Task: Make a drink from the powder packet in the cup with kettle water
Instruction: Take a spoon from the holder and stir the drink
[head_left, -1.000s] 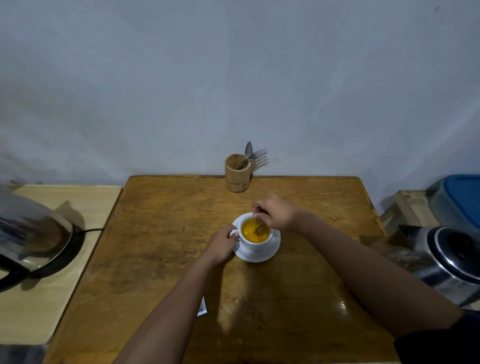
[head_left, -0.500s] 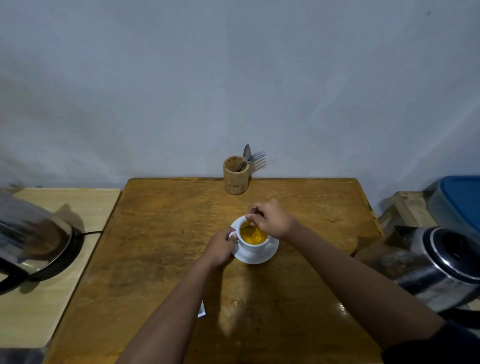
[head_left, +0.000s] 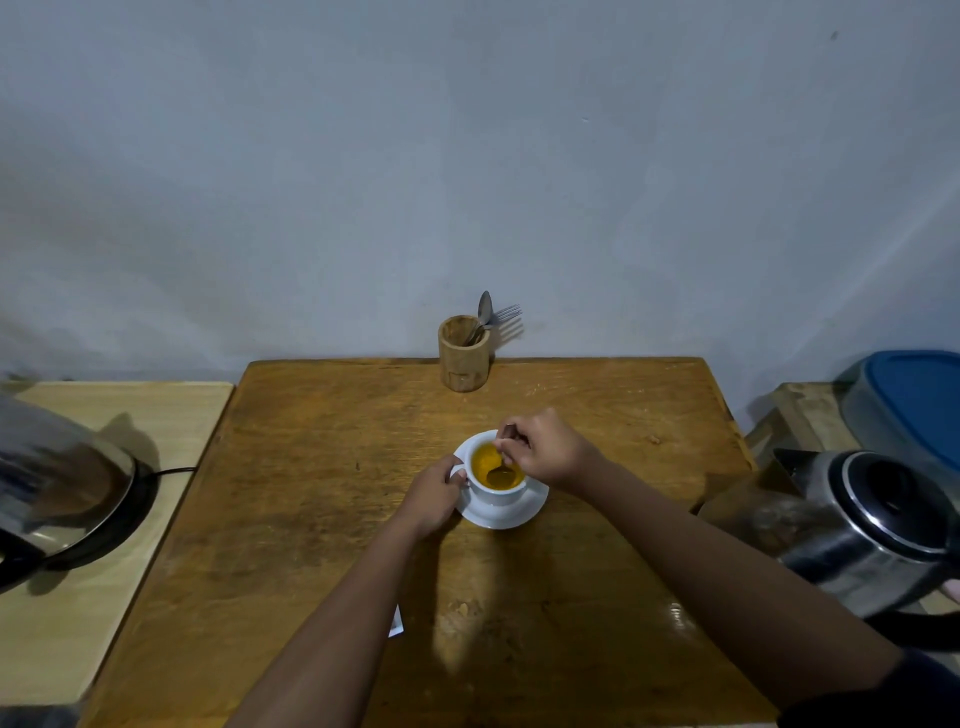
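Note:
A white cup (head_left: 500, 493) full of orange-yellow liquid stands on a white saucer (head_left: 511, 513) in the middle of the wooden table (head_left: 322, 467). My left hand (head_left: 434, 493) grips the cup's handle from the left. My right hand (head_left: 543, 449) hovers over the cup's right rim, pinching a metal spoon (head_left: 503, 470) whose bowl sits in the liquid. A white packet corner (head_left: 397, 621) peeks out from under my left forearm. A steel kettle (head_left: 862, 525) stands at the right edge of the view.
A wooden holder (head_left: 464, 358) with a spoon and a fork stands at the table's far edge by the wall. Another steel kettle on a black base (head_left: 67, 493) sits on the pale side table at the left. A blue-lidded container (head_left: 914, 405) lies at the far right.
My right hand has shifted the spoon around inside the cup, from the right side toward the middle. My left hand stays on the handle. The view has drifted slightly.

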